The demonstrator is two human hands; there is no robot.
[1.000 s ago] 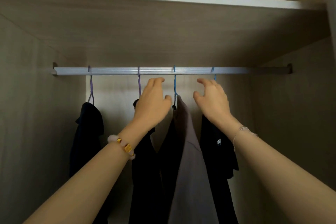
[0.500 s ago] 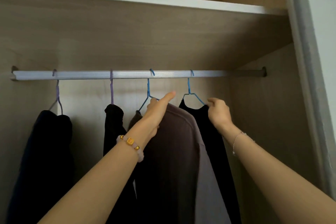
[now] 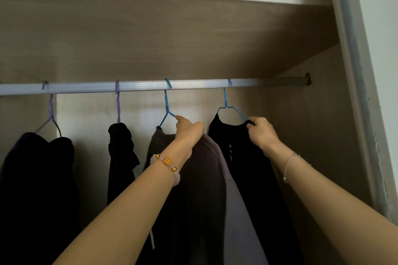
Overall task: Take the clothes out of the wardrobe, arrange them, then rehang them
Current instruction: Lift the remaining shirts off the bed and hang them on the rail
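Brown garment (image 3: 200, 189) hangs bunched on a thin blue hanger (image 3: 166, 103)

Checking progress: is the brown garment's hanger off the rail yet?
On: the blue hanger hooks over the rail; left hand grips it.

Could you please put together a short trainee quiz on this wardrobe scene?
1. How many hangers hang on the rail?
2. True or false: the left hand grips a purple hanger.
3. The right hand grips the shoulder of which garment? A) the rightmost black one B) the brown one C) none
Key: 1) four; 2) false, it grips a blue hanger; 3) A.
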